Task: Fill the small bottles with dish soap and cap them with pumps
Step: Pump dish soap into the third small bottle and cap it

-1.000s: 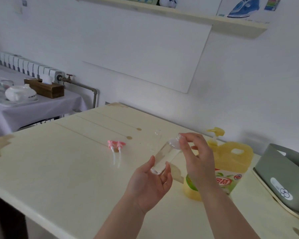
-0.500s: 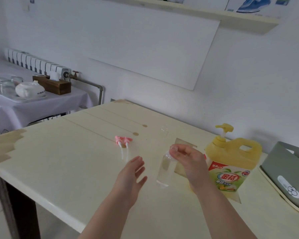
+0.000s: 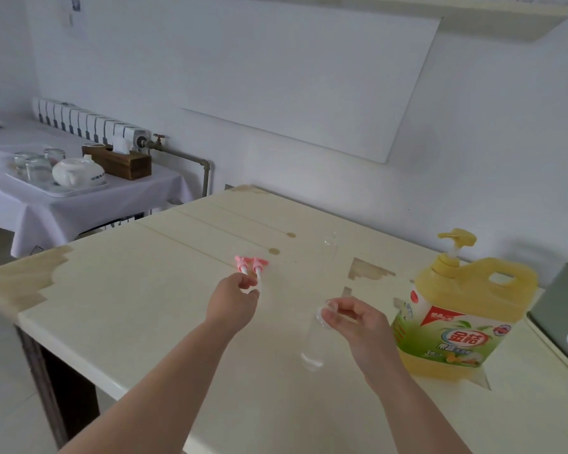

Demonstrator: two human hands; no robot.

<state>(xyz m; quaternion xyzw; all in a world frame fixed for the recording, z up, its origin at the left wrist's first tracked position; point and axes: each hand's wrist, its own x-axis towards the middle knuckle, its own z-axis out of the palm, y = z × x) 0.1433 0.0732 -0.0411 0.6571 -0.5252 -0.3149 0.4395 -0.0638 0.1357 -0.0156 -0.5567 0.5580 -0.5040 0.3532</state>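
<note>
A small clear bottle [image 3: 313, 347] stands upright on the cream table [image 3: 128, 306]. My right hand [image 3: 354, 322] grips it at the neck. Two pink pumps [image 3: 251, 262] with white tubes lie side by side further back. My left hand [image 3: 232, 301] is stretched out to them, its fingertips closed on the tube end of one. A second clear bottle [image 3: 330, 245], hard to make out, stands further back on the table. The big yellow dish soap jug [image 3: 456, 322] with its own pump stands just right of my right hand.
A grey-green bin [image 3: 564, 309] sits at the table's right edge. To the left, across a gap, is a side table with a white cloth [image 3: 46, 208], carrying a tray of glasses, a teapot and a wooden box. A wall runs behind the table.
My left hand let go of the small bottle and reached forward to the pink pumps. My right hand lowered the bottle from a tilt to upright on the table.
</note>
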